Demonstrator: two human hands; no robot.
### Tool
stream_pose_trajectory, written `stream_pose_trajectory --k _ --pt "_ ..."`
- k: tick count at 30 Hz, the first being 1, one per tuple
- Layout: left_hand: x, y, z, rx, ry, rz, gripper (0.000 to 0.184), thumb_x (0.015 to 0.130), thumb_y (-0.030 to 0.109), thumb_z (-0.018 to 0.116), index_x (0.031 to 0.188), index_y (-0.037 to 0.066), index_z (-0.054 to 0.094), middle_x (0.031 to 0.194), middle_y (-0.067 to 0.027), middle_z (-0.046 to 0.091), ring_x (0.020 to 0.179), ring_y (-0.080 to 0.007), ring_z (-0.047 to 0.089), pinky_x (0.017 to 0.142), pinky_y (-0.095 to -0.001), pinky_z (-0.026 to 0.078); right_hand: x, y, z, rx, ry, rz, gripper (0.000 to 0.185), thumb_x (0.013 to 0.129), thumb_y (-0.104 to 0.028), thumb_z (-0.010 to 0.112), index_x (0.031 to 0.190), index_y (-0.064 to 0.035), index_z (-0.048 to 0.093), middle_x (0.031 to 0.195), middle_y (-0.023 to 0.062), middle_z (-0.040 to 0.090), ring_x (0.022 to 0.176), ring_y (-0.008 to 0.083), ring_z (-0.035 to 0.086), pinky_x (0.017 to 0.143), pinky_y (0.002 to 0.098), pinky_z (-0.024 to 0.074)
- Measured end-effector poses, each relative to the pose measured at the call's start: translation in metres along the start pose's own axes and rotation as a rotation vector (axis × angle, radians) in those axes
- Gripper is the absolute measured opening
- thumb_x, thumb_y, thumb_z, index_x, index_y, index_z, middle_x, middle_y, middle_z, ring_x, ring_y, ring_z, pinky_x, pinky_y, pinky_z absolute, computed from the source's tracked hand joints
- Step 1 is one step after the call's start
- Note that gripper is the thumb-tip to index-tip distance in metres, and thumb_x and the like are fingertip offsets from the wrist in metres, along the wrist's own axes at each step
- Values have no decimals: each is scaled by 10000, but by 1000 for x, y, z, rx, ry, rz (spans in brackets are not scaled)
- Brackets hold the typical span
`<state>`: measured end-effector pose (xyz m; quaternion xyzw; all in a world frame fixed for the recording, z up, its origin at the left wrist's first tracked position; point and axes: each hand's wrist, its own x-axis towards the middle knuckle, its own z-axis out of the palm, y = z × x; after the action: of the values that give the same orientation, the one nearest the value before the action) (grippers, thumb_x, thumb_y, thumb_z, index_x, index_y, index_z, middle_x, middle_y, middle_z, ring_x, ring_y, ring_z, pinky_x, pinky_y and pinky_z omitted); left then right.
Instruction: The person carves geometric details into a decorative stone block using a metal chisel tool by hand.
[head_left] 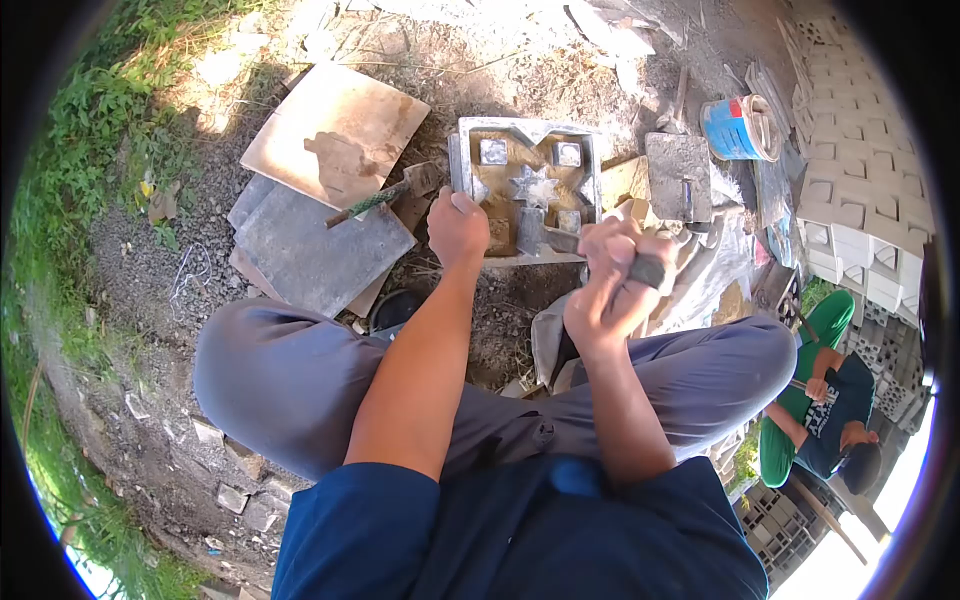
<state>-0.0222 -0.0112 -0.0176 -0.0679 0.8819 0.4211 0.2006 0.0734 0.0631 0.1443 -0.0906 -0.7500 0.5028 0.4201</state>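
In the head view, a grey metal block mould lies on the ground in front of my crossed legs. Sandy-brown mix lies inside it around a star-shaped piece and several square cores. My left hand is closed at the mould's left edge, thumb on top. My right hand, slightly blurred, is wrapped around the handle of a trowel. The trowel's blade reaches over the mould's lower right part, touching or close to the mix.
A tool with a green-wrapped handle lies beside boards at left. A blue-and-white bucket and flat plate are at right. Patterned blocks are stacked farther right, near another seated person.
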Motion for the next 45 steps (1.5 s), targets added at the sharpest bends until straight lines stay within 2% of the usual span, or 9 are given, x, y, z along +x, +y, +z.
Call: stream_pose_trajectory --k 11,15,17,27,30,32,35,41,45 --pt "0 4 3 6 90 49 327 947 256 392 1009 6 594 1044 -233 633 984 -462 608 820 -585 473 6 -3 11 195 130 -21 63 998 4 389 961 -38 362 741 67 446 666 121 394 633 261 379" --pt "1 2 9 -3 145 49 320 935 252 388 1026 24 594 1073 -220 631 1017 -447 599 830 -581 473 8 6 10 -163 30 35 50 1019 -46 386 991 -27 349 738 56 445 676 124 394 620 283 393" --pt "8 3 10 -10 140 48 315 928 255 381 982 25 589 1039 -234 635 989 -468 593 821 -584 462 7 3 15 182 172 -58 46 1011 -19 400 989 -6 361 752 82 477 669 129 411 616 281 398" --pt "3 7 3 12 39 1 349 932 262 356 971 12 596 1016 -264 651 984 -498 585 836 -580 449 24 12 23 -27 -20 50 99 1010 7 418 942 -28 355 774 71 450 661 115 381 597 263 366" --pt "3 4 4 12 46 24 381 935 273 350 1021 3 605 1036 -267 653 994 -493 585 840 -576 451 28 16 31 310 85 11 71 1011 13 405 945 -11 410 780 63 465 669 130 418 600 259 373" --pt "-2 2 5 7 56 10 388 936 274 350 1042 3 607 1043 -270 653 999 -494 585 846 -577 452 34 23 29 -28 -39 67 64 1006 36 406 963 -9 409 742 61 453 623 129 396 583 264 372" --pt "9 10 4 10 53 7 389 936 270 353 1058 5 609 1054 -272 654 1006 -493 588 853 -577 457 40 7 31 169 59 15 120 1029 -56 439 927 -47 377 662 12 399 586 107 353 544 275 359" --pt "6 4 2 67 -62 -28 367 958 275 370 1117 22 582 1077 -224 621 1007 -445 605 844 -570 478 38 21 30 222 -1 13 84 993 56 377 938 13 425 766 72 443 658 144 409 613 293 383" --pt "5 7 5 28 -14 -11 377 955 273 368 1135 24 584 1097 -225 619 1019 -446 603 847 -569 478 48 32 36 -96 -11 -64 254 1036 -85 417 793 -46 354 663 9 354 583 95 349 523 261 330"
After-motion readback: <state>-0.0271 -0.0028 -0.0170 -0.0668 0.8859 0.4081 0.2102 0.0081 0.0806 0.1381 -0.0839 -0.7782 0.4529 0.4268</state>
